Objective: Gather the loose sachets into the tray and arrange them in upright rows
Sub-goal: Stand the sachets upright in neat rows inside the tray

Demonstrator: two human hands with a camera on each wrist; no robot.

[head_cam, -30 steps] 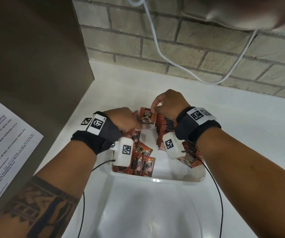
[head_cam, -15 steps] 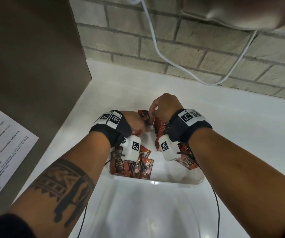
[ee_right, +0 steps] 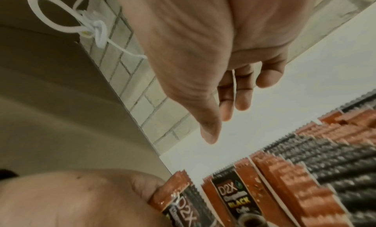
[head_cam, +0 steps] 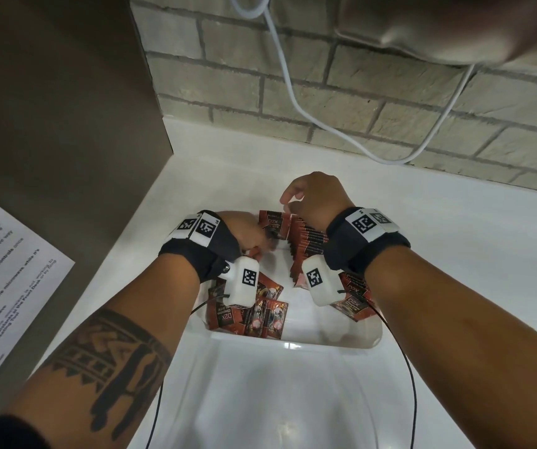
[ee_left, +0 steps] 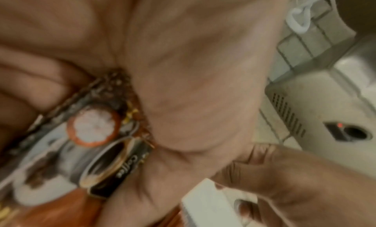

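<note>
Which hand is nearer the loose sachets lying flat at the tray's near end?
Left. The left hand is nearer the loose sachets; the right hand hovers farther back.

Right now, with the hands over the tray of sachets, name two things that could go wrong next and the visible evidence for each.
1. The upright row stands packed on edge directly under the right hand, which is empty with relaxed fingers. A careless brush could probably tip sachets over.
2. The left hand holds sachets beside the row. Loose sachets lie flat at the tray's near wall, under the wrist camera and its cable, which might snag or scatter them.
</note>
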